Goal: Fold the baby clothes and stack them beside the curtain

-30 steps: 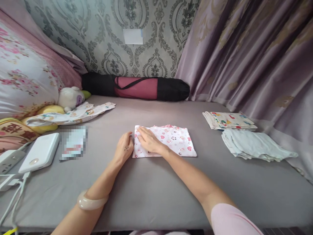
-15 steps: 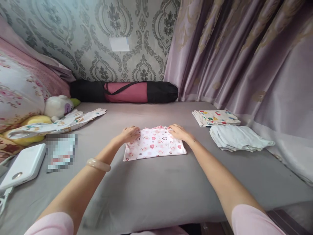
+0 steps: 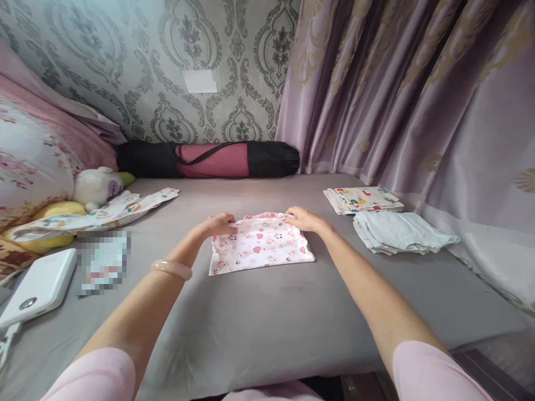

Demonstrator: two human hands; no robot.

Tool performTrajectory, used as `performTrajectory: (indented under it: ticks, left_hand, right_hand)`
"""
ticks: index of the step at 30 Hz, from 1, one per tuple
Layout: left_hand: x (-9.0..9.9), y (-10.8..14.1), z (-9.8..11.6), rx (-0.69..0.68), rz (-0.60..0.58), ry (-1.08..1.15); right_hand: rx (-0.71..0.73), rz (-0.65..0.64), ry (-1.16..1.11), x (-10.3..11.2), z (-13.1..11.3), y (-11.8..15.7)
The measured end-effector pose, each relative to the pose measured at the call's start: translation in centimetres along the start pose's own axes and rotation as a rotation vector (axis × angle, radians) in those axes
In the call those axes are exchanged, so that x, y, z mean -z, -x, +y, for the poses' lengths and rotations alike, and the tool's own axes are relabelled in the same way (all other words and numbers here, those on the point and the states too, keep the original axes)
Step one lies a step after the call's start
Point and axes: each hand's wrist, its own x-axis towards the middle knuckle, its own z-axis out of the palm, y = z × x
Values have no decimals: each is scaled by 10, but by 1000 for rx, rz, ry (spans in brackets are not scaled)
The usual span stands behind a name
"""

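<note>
A white cloth with pink hearts and flowers (image 3: 261,245) lies folded on the grey sheet in front of me, its front edge flat. At its far left corner, my left hand (image 3: 220,224) has its fingers closed on the fabric. My right hand (image 3: 301,218) pinches the far right corner in the same way. Between the two hands a pink edge of the cloth shows along the far side. The fingertips of both hands are partly hidden by the cloth.
Folded patterned cloths (image 3: 363,199) and pale folded cloths (image 3: 401,233) lie at the right. On the left are a white power bank (image 3: 39,285), a pixelated packet (image 3: 104,262), a patterned garment (image 3: 112,210) and a plush toy (image 3: 96,186). A black and pink roll (image 3: 213,160) lies along the wall.
Both hands have closed on the far corners of the cloth and its far edge is slightly raised, showing more pink. The view has shifted a little.
</note>
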Motion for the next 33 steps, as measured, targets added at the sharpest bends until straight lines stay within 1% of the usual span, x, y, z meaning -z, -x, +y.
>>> performTrajectory:
  ticks: [3, 6, 8, 10, 12, 13, 14, 15, 16, 18, 19, 20, 21, 22, 23, 25, 28, 30, 33]
  left_hand:
    - [13, 12, -1, -85, 50, 110]
    - [39, 31, 3, -195, 116, 197]
    - [61, 46, 10, -213, 250, 187]
    - [80, 62, 19, -198, 460, 125]
    - [90, 77, 26, -210, 652, 24]
    - [88, 84, 27, -229, 710, -30]
    - [82, 89, 27, -252, 731, -81]
    - [72, 94, 25, -276, 718, -125]
    - [57, 97, 22, -296, 673, -159]
    - [21, 102, 13, -329, 520, -194]
    - [2, 105, 10, -341, 448, -194]
    - [-15, 108, 7, -367, 347, -192]
    - [-30, 112, 5, -378, 249, -188]
    - [-40, 116, 4, -370, 192, -182]
    - [-47, 121, 4, -363, 150, -176]
    - [-50, 128, 5, -346, 121, -161]
    - [-40, 130, 11, -350, 118, -104]
    - [-35, 122, 19, -342, 179, -58]
    - [-39, 99, 37, -304, 320, -34]
  right_hand:
    - [57, 39, -121, 10, 5, 4]
    - [130, 112, -274, 30, 4, 11]
    - [184, 202, -368, 47, -2, 18]
    - [255, 338, -406, 63, -9, 26]
    - [331, 450, -373, 72, -14, 36]
    - [368, 474, -334, 71, -14, 42]
    - [402, 475, -288, 67, -13, 48]
    - [432, 450, -241, 59, -11, 54]
    - [456, 404, -196, 48, -8, 60]
    - [480, 259, -128, 19, -2, 73]
    - [473, 166, -106, 5, 1, 80]
    - [466, 67, -92, -7, 4, 86]
    - [456, -11, -86, -17, 5, 93]
    - [444, -69, -83, -23, 4, 99]
    - [431, -104, -78, -25, 3, 103]
    - [381, -133, -57, -22, -3, 108]
    - [275, -116, -19, -13, -17, 103]
    - [258, -30, -8, -15, -30, 92]
    - [337, 105, 39, -34, -51, 67]
